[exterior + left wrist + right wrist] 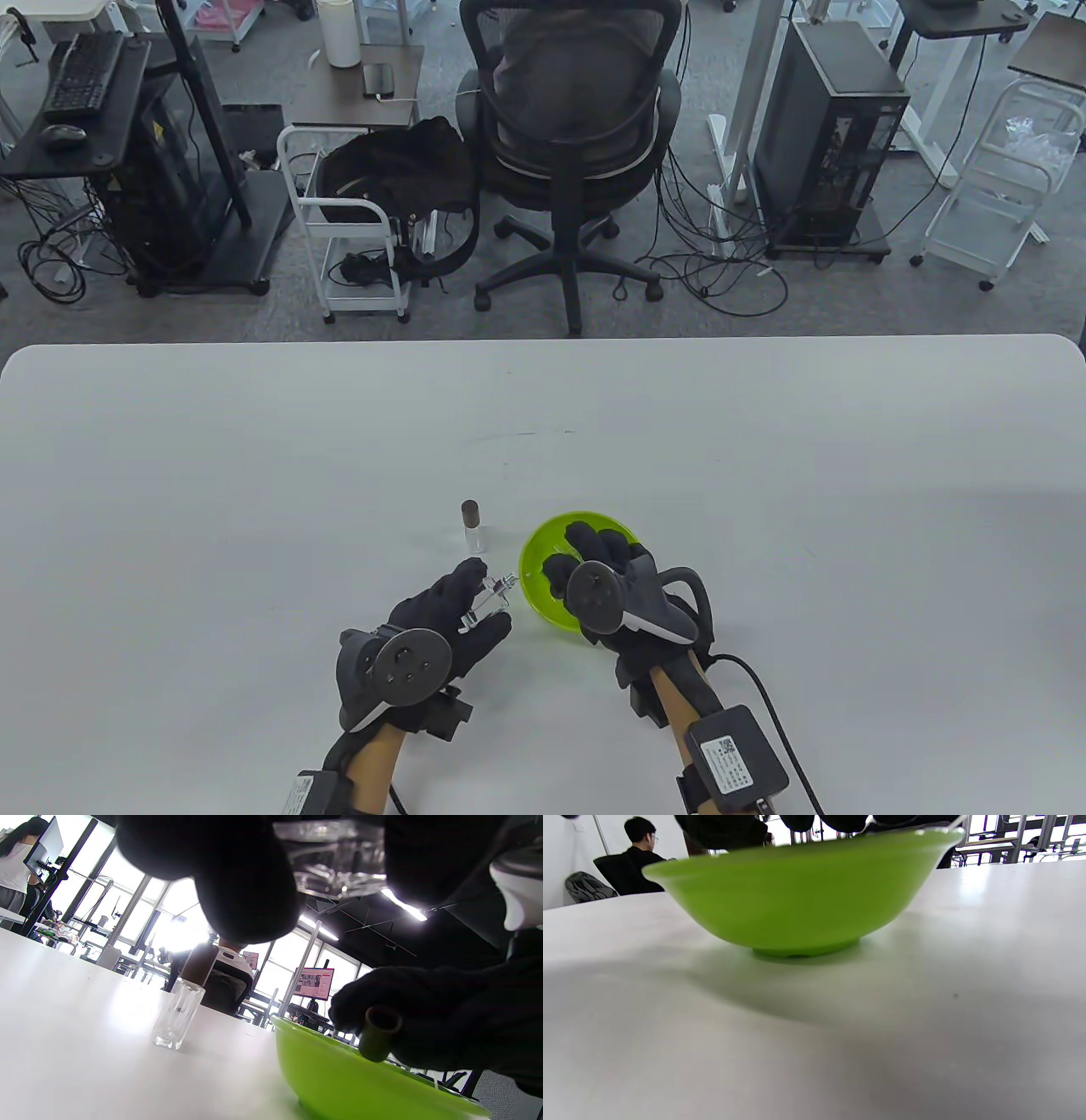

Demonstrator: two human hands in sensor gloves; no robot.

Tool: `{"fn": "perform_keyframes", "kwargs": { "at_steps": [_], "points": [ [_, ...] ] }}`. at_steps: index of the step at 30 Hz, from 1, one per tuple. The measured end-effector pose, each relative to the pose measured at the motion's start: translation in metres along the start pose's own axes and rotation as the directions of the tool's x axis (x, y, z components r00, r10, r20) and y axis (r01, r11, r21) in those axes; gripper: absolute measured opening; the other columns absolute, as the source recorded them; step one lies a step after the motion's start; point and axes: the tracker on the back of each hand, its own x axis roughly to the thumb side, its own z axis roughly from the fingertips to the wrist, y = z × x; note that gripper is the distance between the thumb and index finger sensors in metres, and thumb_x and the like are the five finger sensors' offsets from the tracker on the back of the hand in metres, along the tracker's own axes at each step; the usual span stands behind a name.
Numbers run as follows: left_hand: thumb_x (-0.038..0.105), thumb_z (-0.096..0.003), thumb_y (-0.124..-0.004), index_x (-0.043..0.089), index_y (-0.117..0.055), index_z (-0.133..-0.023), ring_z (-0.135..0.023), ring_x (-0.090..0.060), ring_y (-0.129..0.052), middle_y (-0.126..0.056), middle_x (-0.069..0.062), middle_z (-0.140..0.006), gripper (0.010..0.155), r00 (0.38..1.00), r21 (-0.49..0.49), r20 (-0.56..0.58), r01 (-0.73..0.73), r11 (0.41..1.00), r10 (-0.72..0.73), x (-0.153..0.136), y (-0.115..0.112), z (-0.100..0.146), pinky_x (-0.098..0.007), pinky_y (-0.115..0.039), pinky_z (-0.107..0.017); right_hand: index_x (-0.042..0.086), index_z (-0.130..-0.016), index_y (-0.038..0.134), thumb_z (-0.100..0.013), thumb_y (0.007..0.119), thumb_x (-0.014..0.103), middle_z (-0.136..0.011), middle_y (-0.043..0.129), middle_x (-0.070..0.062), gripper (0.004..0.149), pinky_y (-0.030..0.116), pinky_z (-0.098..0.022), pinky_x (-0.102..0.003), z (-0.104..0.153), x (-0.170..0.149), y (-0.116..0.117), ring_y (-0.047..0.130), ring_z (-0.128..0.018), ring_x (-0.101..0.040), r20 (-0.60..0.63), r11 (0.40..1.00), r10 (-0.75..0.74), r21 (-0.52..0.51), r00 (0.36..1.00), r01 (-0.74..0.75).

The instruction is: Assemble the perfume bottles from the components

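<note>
My left hand (486,599) pinches a clear glass bottle (499,589) with a spray nozzle, held tilted just above the table left of the green bowl (533,567). In the left wrist view the bottle (335,861) sits between my gloved fingers (237,878). My right hand (570,550) reaches into the bowl; the left wrist view shows it (445,1018) holding a brown cap (377,1033) at the bowl's rim (322,1052). A finished bottle with a brown cap (473,526) stands upright behind my left hand; it also shows in the left wrist view (178,1010).
The white table (254,475) spreads wide around the hands. The right wrist view shows the bowl (797,899) from the side, with my fingertips (721,827) above its rim. An office chair (577,127) and carts stand beyond the far edge.
</note>
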Motion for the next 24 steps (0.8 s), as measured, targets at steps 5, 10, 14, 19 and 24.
{"fn": "perform_keyframes", "kwargs": {
  "at_steps": [5,10,14,19,24],
  "points": [
    [0.064,-0.0412,-0.079,0.015,-0.071,-0.098,-0.048,-0.011,-0.105,-0.094,-0.005,-0.083,0.076,1.0,-0.017,0.019,0.014,1.0,-0.013,0.004,-0.003,0.0,-0.024,-0.088,-0.043,0.021,-0.109,0.043,-0.057,0.059,0.03,-0.118,0.057,-0.014,0.054,0.056,-0.078,-0.061,0.025,0.002,-0.02,0.064,-0.105,-0.041,0.042,0.981,0.029,-0.191,0.999,-0.02],
    [0.065,-0.0412,-0.079,0.015,-0.071,-0.098,-0.048,-0.011,-0.105,-0.094,-0.005,-0.083,0.076,0.998,-0.041,0.049,0.036,0.999,-0.034,0.01,-0.008,0.001,-0.024,-0.088,-0.043,0.019,-0.108,0.045,-0.056,0.06,0.03,-0.109,0.069,-0.012,0.055,0.065,-0.075,-0.056,0.049,0.008,-0.034,0.079,-0.092,-0.03,0.094,0.969,0.0,-0.245,0.996,0.023],
    [0.065,-0.0412,-0.079,0.016,-0.071,-0.098,-0.049,-0.011,-0.105,-0.094,-0.005,-0.083,0.075,0.996,-0.055,0.073,0.049,0.997,-0.045,0.016,-0.01,0.002,-0.024,-0.088,-0.043,0.022,-0.108,0.048,-0.057,0.062,0.031,-0.107,0.068,-0.012,0.054,0.067,-0.074,-0.056,0.057,0.01,-0.036,0.079,-0.088,-0.028,0.102,0.961,-0.02,-0.272,0.995,0.047],
    [0.065,-0.0411,-0.079,0.016,-0.071,-0.098,-0.049,-0.011,-0.105,-0.094,-0.005,-0.083,0.076,0.995,-0.064,0.09,0.056,0.996,-0.05,0.019,-0.012,0.003,-0.024,-0.088,-0.043,0.024,-0.108,0.05,-0.057,0.063,0.032,-0.107,0.067,-0.011,0.054,0.067,-0.074,-0.055,0.058,0.016,-0.033,0.079,-0.088,-0.027,0.125,0.959,-0.026,-0.276,0.992,0.06],
    [0.064,-0.041,-0.079,0.016,-0.071,-0.098,-0.049,-0.011,-0.105,-0.094,-0.005,-0.083,0.075,0.992,-0.083,0.116,0.061,0.995,-0.051,0.023,-0.014,0.004,-0.024,-0.088,-0.044,0.025,-0.109,0.051,-0.058,0.063,0.032,-0.107,0.066,-0.011,0.053,0.067,-0.074,-0.054,0.057,0.022,-0.031,0.078,-0.088,-0.027,0.129,0.959,-0.027,-0.277,0.991,0.062]
  ]
}}
